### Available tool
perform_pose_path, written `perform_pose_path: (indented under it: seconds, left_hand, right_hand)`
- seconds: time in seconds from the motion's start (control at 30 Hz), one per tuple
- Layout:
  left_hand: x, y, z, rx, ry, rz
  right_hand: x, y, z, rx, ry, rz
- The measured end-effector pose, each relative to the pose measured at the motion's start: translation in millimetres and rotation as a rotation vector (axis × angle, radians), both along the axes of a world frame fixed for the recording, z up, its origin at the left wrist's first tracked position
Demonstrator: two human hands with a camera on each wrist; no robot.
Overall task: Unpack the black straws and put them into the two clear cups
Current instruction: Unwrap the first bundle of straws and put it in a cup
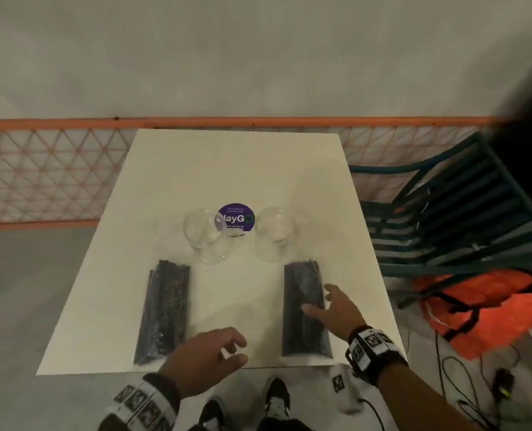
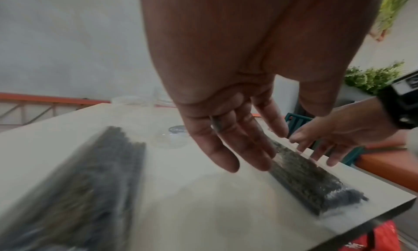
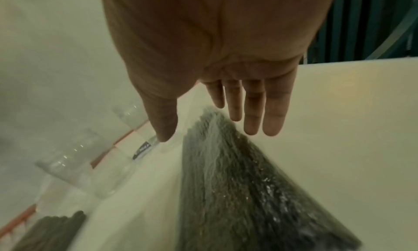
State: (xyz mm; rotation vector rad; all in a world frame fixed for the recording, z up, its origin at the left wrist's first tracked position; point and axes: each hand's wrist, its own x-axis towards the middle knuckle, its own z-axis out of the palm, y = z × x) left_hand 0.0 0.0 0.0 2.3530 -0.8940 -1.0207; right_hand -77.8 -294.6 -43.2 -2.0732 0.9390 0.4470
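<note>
Two clear-wrapped packs of black straws lie on the white table [image 1: 236, 169]: the left pack [image 1: 165, 309] and the right pack [image 1: 305, 309]. Beyond them stand two clear cups, one on the left [image 1: 204, 234] and one on the right [image 1: 274, 231]. My right hand [image 1: 330, 306] hovers over the right pack [image 3: 237, 183] with fingers [image 3: 273, 111] spread and straight, holding nothing. My left hand [image 1: 214, 349] hangs above the table's near edge between the packs, fingers [image 2: 226, 151] loosely extended and empty. In the left wrist view the left pack [image 2: 79, 183] is blurred.
A round purple sticker [image 1: 236, 216] lies between the cups. A dark slatted chair [image 1: 445, 213] and an orange bag [image 1: 482, 309] sit right of the table, with cables on the floor. An orange lattice fence [image 1: 40, 169] runs behind.
</note>
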Motion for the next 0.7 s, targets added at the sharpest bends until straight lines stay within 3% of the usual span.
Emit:
perform_pose_path:
  seconds: [0.13,0.4,0.57,0.7]
  left_hand:
    - [-4.6,-48.3,-2.0,0.025,-0.042,-0.007]
    - [-10.9,-67.5,-41.6,0.001,0.072,0.234]
    - [1.4,-87.5,-66.0,-0.063,0.268,0.413]
    - [8.6,-112.9,-77.7,-0.223,0.483,0.611]
  right_hand:
    - [20.1,-8.0,-21.1,-0.026,0.091,0.025]
    - [33.2,-15.1,-45.3,-0.003,0.091,0.036]
    - [38.1,-1.7,-53.9,-0.003,0.064,0.057]
    - [31.2,21.1,-50.3,0.137,-0.124,0.011]
